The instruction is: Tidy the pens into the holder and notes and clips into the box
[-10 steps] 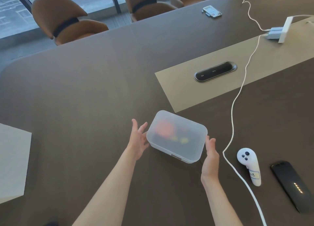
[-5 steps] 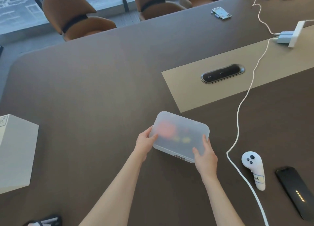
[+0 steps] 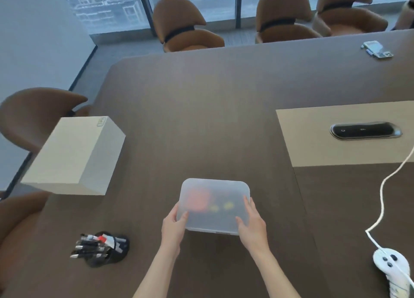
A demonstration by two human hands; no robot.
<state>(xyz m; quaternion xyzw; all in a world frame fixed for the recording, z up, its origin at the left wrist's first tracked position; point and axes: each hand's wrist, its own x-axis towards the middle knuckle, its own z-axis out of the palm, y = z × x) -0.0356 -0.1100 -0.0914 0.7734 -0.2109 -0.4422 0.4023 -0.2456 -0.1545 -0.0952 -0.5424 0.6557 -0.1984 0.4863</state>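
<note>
Dark tabletop (image 3: 201,118) mostly bare; our left hand (image 3: 173,227) and right hand (image 3: 252,225) clamp lidded box (image 3: 215,199) near front edge, no label we can read.

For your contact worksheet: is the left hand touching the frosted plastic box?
Touching. The head view shows the left hand wrapped over the near-left corner of the frosted plastic box.

No legible text; small label on the white carton (image 3: 74,154) too blurred.
</note>
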